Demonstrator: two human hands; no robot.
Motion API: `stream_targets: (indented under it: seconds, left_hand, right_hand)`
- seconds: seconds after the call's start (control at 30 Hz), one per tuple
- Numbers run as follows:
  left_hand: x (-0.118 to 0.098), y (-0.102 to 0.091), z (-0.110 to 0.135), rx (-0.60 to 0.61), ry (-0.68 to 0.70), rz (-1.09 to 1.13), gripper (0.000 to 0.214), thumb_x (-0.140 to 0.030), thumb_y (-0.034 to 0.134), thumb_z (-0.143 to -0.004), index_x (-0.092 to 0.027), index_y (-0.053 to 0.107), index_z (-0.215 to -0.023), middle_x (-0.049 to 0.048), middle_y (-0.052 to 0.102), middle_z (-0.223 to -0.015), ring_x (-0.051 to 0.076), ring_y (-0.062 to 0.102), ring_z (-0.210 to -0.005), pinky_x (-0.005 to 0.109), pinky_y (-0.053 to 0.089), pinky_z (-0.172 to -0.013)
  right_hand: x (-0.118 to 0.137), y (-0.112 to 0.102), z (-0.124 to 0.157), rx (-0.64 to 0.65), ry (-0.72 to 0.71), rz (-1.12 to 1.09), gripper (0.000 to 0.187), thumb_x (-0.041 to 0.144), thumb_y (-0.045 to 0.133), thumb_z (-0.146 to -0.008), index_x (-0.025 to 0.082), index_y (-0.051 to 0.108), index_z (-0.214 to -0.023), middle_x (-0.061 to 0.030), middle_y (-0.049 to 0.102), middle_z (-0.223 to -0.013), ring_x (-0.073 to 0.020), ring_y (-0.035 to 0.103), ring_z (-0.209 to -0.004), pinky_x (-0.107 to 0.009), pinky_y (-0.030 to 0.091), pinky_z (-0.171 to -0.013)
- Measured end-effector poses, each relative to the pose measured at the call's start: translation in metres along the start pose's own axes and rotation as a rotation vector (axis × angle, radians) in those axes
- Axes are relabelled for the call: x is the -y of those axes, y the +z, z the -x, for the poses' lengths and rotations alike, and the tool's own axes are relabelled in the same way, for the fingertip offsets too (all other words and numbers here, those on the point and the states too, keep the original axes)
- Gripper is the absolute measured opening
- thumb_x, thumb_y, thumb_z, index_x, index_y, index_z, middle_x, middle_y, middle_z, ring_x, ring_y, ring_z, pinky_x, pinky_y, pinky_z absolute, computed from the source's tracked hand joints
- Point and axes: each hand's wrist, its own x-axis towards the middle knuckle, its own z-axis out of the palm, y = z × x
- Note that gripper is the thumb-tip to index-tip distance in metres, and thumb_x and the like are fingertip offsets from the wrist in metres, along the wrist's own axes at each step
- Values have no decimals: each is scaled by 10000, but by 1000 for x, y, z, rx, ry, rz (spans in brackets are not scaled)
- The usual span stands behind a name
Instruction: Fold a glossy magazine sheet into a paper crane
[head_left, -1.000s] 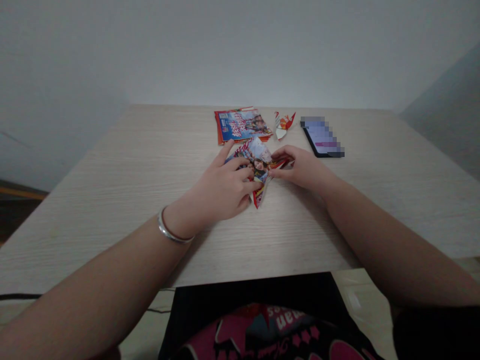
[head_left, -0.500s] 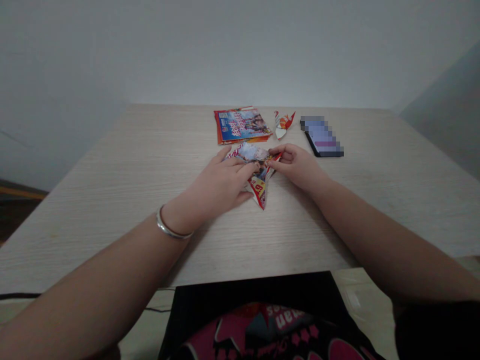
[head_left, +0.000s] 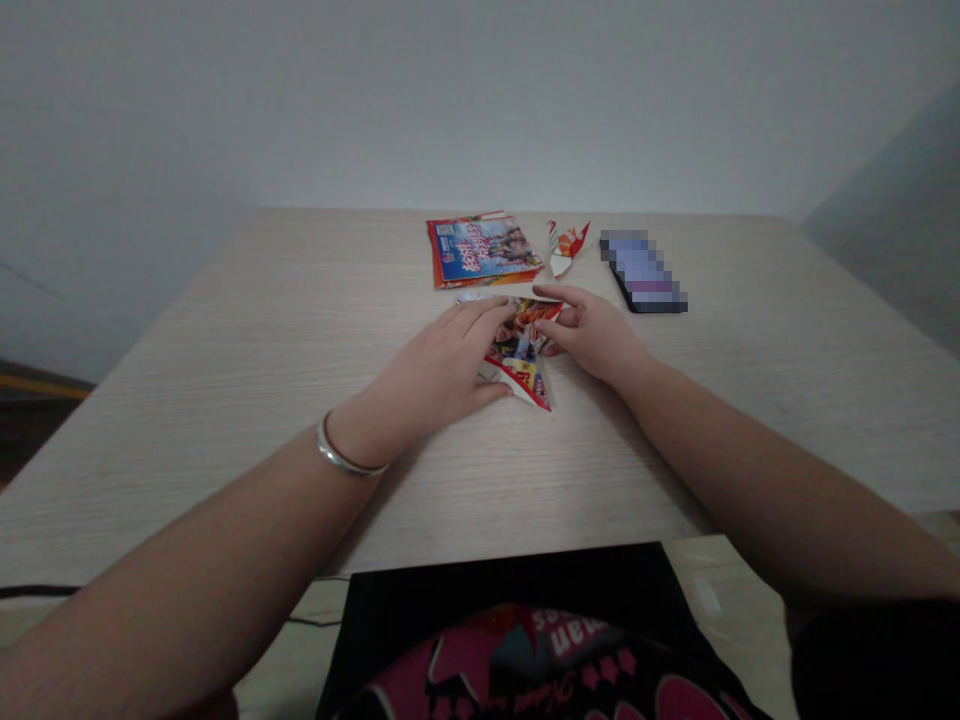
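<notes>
A partly folded piece of colourful printed paper (head_left: 521, 345) lies on the table between my hands, with red edges and a pointed corner towards me. My left hand (head_left: 442, 365) covers its left part, holding it with fingers over the top and the thumb by the lower edge. At the right corner, my right hand (head_left: 589, 330) grips the paper between thumb and curled fingers, its index finger stretched out above. Some of the paper is hidden under my left hand.
Behind the paper is a stack of printed sheets (head_left: 484, 250). Right of it stands a small folded paper figure (head_left: 568, 247), then a phone (head_left: 645, 275) with a blurred screen. All rest on a pale wood-grain table (head_left: 262, 330) against a wall.
The paper has turned, its near point swinging to the right, and more of its picture shows. My left fingers have drawn closer together; my right index finger has lifted off the corner.
</notes>
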Motion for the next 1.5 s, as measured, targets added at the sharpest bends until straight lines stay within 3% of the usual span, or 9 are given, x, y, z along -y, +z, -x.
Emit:
stream_targets:
  seconds: [0.1,0.23,0.4,0.53,0.73,0.9,1.03,1.23,1.5]
  left_hand:
    - [-1,1,0,-18,0,14,803,-303,821,-831,-100,420,-1496,243,562,-1510,358,540,-1426,523,462,-1199]
    - [-3,-1,-1,-3,-33,42,812,-276,815,-827,-90,410,-1505,236,565,-1507,340,551,-1415,503,463,-1199]
    - [-3,-3,-2,38,-70,55,835,-314,831,-821,-76,423,-1510,245,557,-1515,358,535,-1434,514,451,-1207]
    - [-3,-3,-3,40,-65,55,873,-325,845,-812,-77,408,-1526,248,543,-1532,361,523,-1446,521,447,-1210]
    - [-4,-3,-4,27,-47,75,860,-306,858,-796,-93,427,-1509,236,527,-1549,362,518,-1448,517,442,-1217]
    - [0,0,-3,7,-29,67,898,-358,836,-818,-91,385,-1547,252,503,-1566,374,496,-1466,534,442,-1212]
    - [6,4,0,-13,17,42,961,-465,785,-865,-101,300,-1611,258,452,-1609,384,446,-1504,550,404,-1233]
    - [9,4,1,-32,60,-30,1243,-788,723,-786,-88,190,-1663,286,336,-1677,444,323,-1563,611,239,-1288]
    - [4,6,2,-67,114,-147,1315,-979,504,-756,-104,166,-1676,262,406,-1648,457,298,-1571,669,45,-1295]
  right_hand:
    - [-1,1,-1,-25,-54,74,491,277,811,-808,261,706,-1288,22,751,-720,-202,718,-574,-411,642,-630]
    - [-1,-2,-2,53,-10,40,507,233,766,-845,229,659,-1341,-15,782,-830,-208,751,-671,-388,660,-664]
    - [1,-11,-3,176,-46,-87,467,192,784,-793,237,670,-1243,-41,795,-1129,-214,778,-966,-383,667,-879]
    - [2,-10,-4,192,-39,-109,477,132,815,-711,229,667,-1154,-44,791,-1170,-227,770,-1052,-408,629,-995]
    - [6,3,-1,36,56,-104,586,73,810,-705,210,601,-1235,-41,807,-1025,-230,791,-963,-404,637,-933]
    - [10,4,3,3,100,6,321,142,833,-742,210,671,-1011,-54,812,-953,-227,786,-871,-357,640,-779]
    - [15,3,7,27,130,142,165,215,819,-794,202,674,-871,-38,782,-768,-197,735,-670,-317,588,-634]
    - [13,6,10,28,-84,299,173,212,796,-793,226,623,-787,-42,772,-818,-224,736,-803,-337,586,-728]
    - [13,11,12,87,-88,261,146,207,742,-809,242,604,-838,-22,744,-811,-211,724,-793,-329,592,-726]
